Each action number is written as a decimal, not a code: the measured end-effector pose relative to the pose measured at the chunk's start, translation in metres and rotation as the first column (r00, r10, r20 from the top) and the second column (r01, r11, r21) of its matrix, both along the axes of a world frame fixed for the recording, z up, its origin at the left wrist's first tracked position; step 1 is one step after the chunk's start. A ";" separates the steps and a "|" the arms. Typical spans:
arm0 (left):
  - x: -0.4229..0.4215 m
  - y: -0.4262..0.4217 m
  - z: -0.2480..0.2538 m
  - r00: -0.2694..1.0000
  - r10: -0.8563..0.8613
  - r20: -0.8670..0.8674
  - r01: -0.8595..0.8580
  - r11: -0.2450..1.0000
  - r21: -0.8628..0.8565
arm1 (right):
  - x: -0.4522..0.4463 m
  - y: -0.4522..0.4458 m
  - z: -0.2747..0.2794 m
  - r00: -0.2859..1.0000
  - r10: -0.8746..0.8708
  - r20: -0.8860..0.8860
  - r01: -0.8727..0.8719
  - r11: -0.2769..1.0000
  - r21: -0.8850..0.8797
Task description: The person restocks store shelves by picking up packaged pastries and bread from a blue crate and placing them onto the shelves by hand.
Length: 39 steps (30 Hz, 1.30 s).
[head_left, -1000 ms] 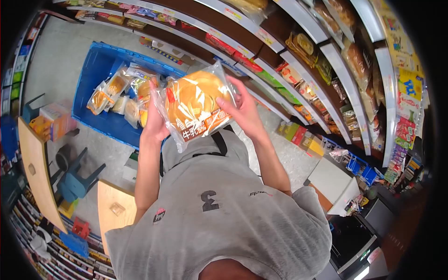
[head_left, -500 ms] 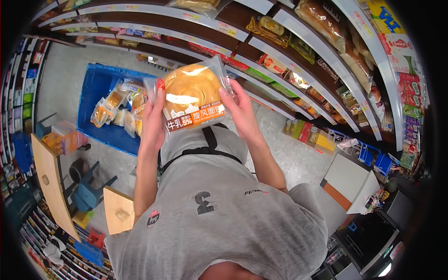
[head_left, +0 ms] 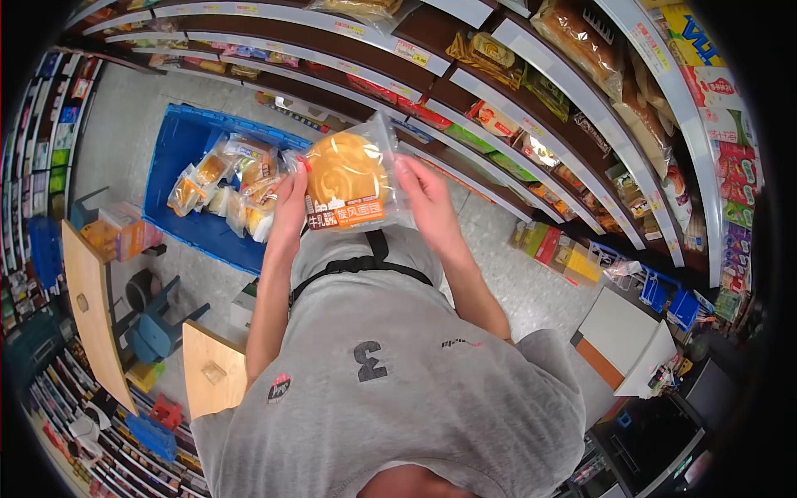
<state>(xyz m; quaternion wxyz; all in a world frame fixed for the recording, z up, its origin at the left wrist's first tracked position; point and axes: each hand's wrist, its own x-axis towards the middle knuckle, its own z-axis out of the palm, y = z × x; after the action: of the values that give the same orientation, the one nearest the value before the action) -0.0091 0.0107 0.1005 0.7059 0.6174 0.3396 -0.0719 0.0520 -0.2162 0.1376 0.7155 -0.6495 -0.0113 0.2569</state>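
A clear packet of round swirled bread [head_left: 346, 174] with an orange printed label is held up in front of my waist, label facing me. My left hand [head_left: 290, 207] grips its left edge, and my right hand [head_left: 425, 199] pinches the right edge of the wrapper. Behind and left of the packet, on the floor, stands a blue crate [head_left: 166, 166] with several wrapped breads [head_left: 212, 168] lying in it. The fingertips behind the packet are partly hidden.
Shelves [head_left: 498, 166] of packaged bread and snacks curve across the front and right. Cartons [head_left: 556, 251] stand on the floor to the right. Wooden tables [head_left: 95, 315] and a blue-green chair [head_left: 156, 330] are at the left. A white-topped counter [head_left: 623, 332] is at the lower right.
The packet was tilted a second ago and is now more upright, its label nearly level. Both hands have kept hold of it. The view has shifted slightly.
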 end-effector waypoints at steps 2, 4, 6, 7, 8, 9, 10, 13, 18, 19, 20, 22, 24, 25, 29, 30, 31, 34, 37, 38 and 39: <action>-0.004 -0.007 -0.010 0.999 0.034 0.033 -0.031 0.996 -0.088 | -0.008 0.004 0.010 0.999 0.030 0.014 -0.029 0.995 -0.098; -0.004 -0.007 -0.010 0.993 0.107 0.056 -0.090 0.962 -0.257 | -0.010 0.018 0.039 0.992 0.124 0.002 -0.124 0.990 0.068; -0.010 -0.004 -0.017 0.956 0.131 0.264 0.045 0.820 -0.571 | -0.015 0.024 0.044 0.976 0.219 -0.009 -0.214 0.959 0.188; -0.019 -0.003 -0.018 0.895 0.124 0.429 0.176 0.785 -0.594 | -0.016 0.025 0.044 0.917 0.391 0.079 -0.399 0.893 0.210; -0.018 -0.002 -0.018 0.916 0.193 0.351 0.173 0.600 -0.781 | -0.017 0.024 0.043 0.823 0.542 0.168 -0.567 0.795 0.215; -0.015 -0.012 0.007 0.909 0.266 0.322 0.104 0.602 -0.791 | -0.010 0.015 0.028 0.790 0.594 0.151 -0.611 0.749 0.257; -0.010 -0.025 0.032 0.894 0.338 0.294 0.036 0.601 -0.799 | -0.002 0.011 0.023 0.785 0.599 0.157 -0.618 0.743 0.258; -0.001 -0.038 0.000 0.896 0.321 0.307 0.298 0.076 -0.951 | 0.012 0.002 0.012 0.978 0.149 0.146 -0.164 0.982 0.098; 0.003 -0.053 0.007 0.876 0.237 0.421 0.323 0.362 -0.875 | 0.006 0.006 0.008 0.974 0.208 0.091 -0.221 0.962 0.160; 0.000 -0.050 0.004 0.866 0.192 0.461 0.338 0.456 -0.824 | 0.002 0.009 0.007 0.974 0.204 0.096 -0.218 0.962 0.164; 0.000 -0.048 0.008 0.856 0.144 0.496 0.351 0.543 -0.763 | -0.001 0.013 0.004 0.977 0.209 0.043 -0.213 0.964 0.160; -0.005 -0.046 0.016 0.863 0.100 0.495 0.313 0.663 -0.680 | -0.009 0.018 0.000 0.978 0.209 -0.017 -0.204 0.966 0.159; -0.009 -0.043 0.031 0.878 0.074 0.473 0.249 0.773 -0.583 | -0.015 0.023 -0.004 0.965 0.249 -0.077 -0.218 0.934 0.283; -0.010 -0.043 0.038 0.886 0.072 0.457 0.210 0.818 -0.536 | -0.020 0.026 -0.006 0.967 0.242 -0.083 -0.210 0.935 0.285; -0.001 -0.045 0.058 0.906 0.101 0.412 0.052 0.938 -0.343 | -0.017 0.024 -0.015 0.902 0.299 -0.311 -0.140 0.885 0.444; 0.002 -0.044 0.062 0.908 0.121 0.401 0.012 0.949 -0.316 | -0.014 0.019 -0.017 0.820 0.381 -0.427 -0.122 0.846 0.519; 0.001 -0.040 0.056 0.908 0.125 0.399 0.009 0.948 -0.318 | -0.014 0.012 -0.019 0.818 0.382 -0.430 -0.124 0.847 0.517; -0.022 0.015 -0.052 0.952 -0.162 0.260 0.168 0.986 0.001 | -0.012 -0.006 -0.026 0.671 0.317 -0.670 0.105 0.854 0.509; -0.023 0.034 -0.108 0.782 -0.599 -0.172 0.587 0.614 0.527 | -0.013 -0.021 -0.044 0.730 0.010 -0.684 0.286 0.903 0.319; -0.034 0.036 -0.127 0.613 -0.631 -0.476 0.762 0.310 0.569 | -0.012 -0.031 -0.051 0.730 -0.087 -0.678 0.313 0.924 0.218; -0.042 0.031 -0.149 0.502 -0.564 -0.655 0.858 0.230 0.460 | -0.009 -0.037 -0.054 0.730 -0.184 -0.658 0.342 0.932 0.119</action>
<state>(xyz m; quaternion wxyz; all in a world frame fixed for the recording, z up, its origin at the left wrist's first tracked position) -0.0507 0.0415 -0.0483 0.1915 0.9062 0.1275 -0.3547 0.0429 -0.2529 0.0835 0.7765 -0.4306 0.2942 0.3535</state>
